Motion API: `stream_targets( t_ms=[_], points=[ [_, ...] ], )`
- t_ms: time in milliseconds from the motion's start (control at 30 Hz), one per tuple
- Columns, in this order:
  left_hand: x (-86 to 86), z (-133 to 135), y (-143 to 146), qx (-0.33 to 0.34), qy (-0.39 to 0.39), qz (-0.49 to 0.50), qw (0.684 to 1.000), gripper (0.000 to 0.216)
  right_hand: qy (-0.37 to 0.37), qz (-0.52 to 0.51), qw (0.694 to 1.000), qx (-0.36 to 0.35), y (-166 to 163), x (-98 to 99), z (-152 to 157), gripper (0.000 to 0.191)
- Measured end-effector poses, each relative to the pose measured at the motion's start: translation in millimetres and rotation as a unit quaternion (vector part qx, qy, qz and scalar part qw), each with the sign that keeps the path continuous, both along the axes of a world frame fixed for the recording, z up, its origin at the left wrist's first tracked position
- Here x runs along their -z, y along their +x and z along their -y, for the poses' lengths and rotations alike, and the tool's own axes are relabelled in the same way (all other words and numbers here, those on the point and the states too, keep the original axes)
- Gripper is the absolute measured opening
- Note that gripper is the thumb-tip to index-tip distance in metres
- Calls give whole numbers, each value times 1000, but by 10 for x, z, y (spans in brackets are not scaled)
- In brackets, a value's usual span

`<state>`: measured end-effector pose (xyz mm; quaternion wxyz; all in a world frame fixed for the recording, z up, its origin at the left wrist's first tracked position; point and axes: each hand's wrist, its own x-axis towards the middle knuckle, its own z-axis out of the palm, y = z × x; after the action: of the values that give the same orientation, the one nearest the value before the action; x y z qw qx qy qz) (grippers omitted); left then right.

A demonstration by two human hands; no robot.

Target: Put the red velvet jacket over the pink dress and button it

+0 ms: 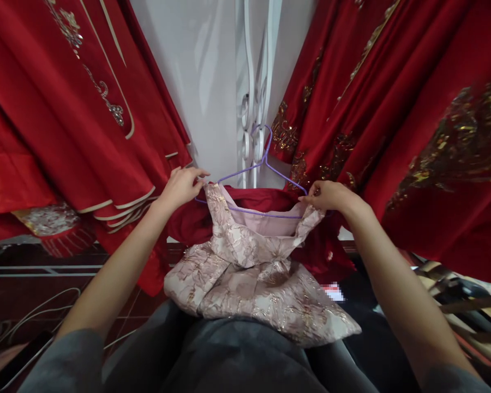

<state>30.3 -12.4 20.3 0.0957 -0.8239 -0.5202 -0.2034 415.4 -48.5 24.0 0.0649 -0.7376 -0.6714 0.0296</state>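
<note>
A pale pink brocade dress [251, 248] with metallic thread spreads in front of me, its skirt bunched over my lap. Inside its neckline sits a purple hanger [265, 158], the hook pointing away from me. My left hand [184, 185] pinches the left shoulder strap near the hanger's left end. At the opposite strap, my right hand [323, 195] has its fingers closed on the fabric beside the hanger's right end. Dark red cloth [265, 197] lies behind the dress.
Red embroidered garments hang at left [85, 109] and right [376, 125]. Between them stands a white metal frame [247, 82] before a pale wall. White cables [45, 311] lie on the dark tiled floor at left. Wooden slats [470, 303] show at lower right.
</note>
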Motion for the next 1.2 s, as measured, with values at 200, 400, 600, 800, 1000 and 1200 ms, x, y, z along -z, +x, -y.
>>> stream_targets(
  t_ms=[200,400,600,800,1000,1200],
  points=[
    [112,-29,-15,68,-18,-53,996,40,101,-13,995,-19,68,169,163,30],
    [362,26,-38,21,48,-80,995,34,220,26,973,-58,252,397,321,35],
    [522,146,-45,-51,61,-68,994,41,300,-7,954,-17,464,558,305,34],
    [546,400,-41,-205,10,-129,970,50,298,-101,948,43,556,847,341,29],
    [640,714,24,-144,-127,-186,964,39,132,-143,980,28,482,993,578,14],
    [589,739,563,163,-46,-121,978,29,181,-259,947,-56,117,706,761,17]
  ],
)
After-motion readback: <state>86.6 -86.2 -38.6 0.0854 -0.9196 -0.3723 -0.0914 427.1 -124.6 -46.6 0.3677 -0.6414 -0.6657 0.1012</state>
